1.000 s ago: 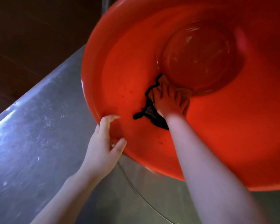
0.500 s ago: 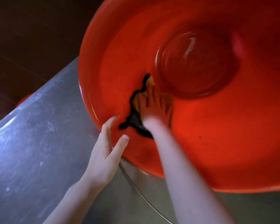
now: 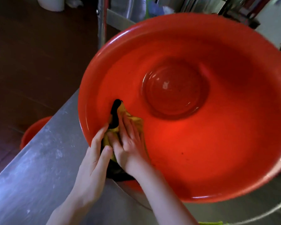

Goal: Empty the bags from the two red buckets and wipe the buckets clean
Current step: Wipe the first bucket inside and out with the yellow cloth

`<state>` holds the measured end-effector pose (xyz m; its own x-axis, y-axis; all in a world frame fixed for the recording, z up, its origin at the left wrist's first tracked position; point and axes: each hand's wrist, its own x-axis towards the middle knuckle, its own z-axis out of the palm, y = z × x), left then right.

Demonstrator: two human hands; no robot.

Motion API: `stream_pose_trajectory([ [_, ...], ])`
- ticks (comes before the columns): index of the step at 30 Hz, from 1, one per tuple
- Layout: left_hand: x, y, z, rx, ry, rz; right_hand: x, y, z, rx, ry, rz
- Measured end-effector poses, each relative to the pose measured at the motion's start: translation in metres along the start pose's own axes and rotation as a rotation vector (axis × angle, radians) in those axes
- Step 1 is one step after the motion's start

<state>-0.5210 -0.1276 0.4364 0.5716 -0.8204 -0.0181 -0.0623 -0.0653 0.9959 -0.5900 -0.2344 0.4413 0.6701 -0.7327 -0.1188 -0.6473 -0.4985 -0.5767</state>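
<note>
Hidden: the second bucket [image 3: 34, 132] stands on the floor [image 3: 31, 62]. The table [image 3: 39, 176] covers most of it, so only a red curve shows.
Cut off: the bucket [image 3: 201, 151] runs out of the picture on the right.
Hard to see: the things at the top, behind the bucket, are blurry. A small green bit at the bottom edge is cut off too much to name.
Cloth [image 3: 118, 113]: it is yellow with a black edge. Both hands cover its lower part, and a dark fold hangs over the rim under the right wrist.
Left hand [image 3: 94, 159]: it grips the bucket's near rim. One finger lies along the rim and the thumb presses on the cloth just inside. The other fingers are hidden behind the rim.
Right hand [image 3: 130, 143]: it is inside the bucket, palm down. Its fingers [image 3: 128, 125] are straight and close together. They press the cloth flat on the inner wall, just beside the left thumb.
Bucket: it sits on the table, tipped toward the person, so its round, shiny bottom shows.
Edges: the table's edge runs slanted on the left, with the floor beyond it. The bucket's left rim reaches about to that edge. A steel post [image 3: 101, 21] stands just behind the bucket.
Room: flat table shows to the left of the left hand. Inside the bucket, the far and right walls are bare red.
</note>
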Motion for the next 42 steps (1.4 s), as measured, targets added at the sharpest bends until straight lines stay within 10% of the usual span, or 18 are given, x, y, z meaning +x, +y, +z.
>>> stream_pose_trajectory([
  [12, 0.002, 0.065, -0.032, 0.280, -0.108, 0.090, 0.024, 0.065, -0.047, -0.186, -0.192, 0.528],
  [17, 0.017, 0.097, -0.033, 0.452, -0.131, 0.400, -0.008, 0.030, -0.022, -0.273, -0.080, 0.371],
  [23, 0.048, 0.130, -0.028, 0.480, -0.164, 0.461, -0.021, -0.045, -0.043, 0.495, 0.275, 0.115],
  [33, 0.060, 0.143, -0.040, 0.506, -0.172, 0.492, -0.053, -0.026, -0.071, 0.128, 0.088, 0.319],
  [42, 0.087, 0.180, -0.060, 0.608, -0.138, 0.595, -0.037, -0.003, -0.135, 0.214, 0.793, 0.384],
])
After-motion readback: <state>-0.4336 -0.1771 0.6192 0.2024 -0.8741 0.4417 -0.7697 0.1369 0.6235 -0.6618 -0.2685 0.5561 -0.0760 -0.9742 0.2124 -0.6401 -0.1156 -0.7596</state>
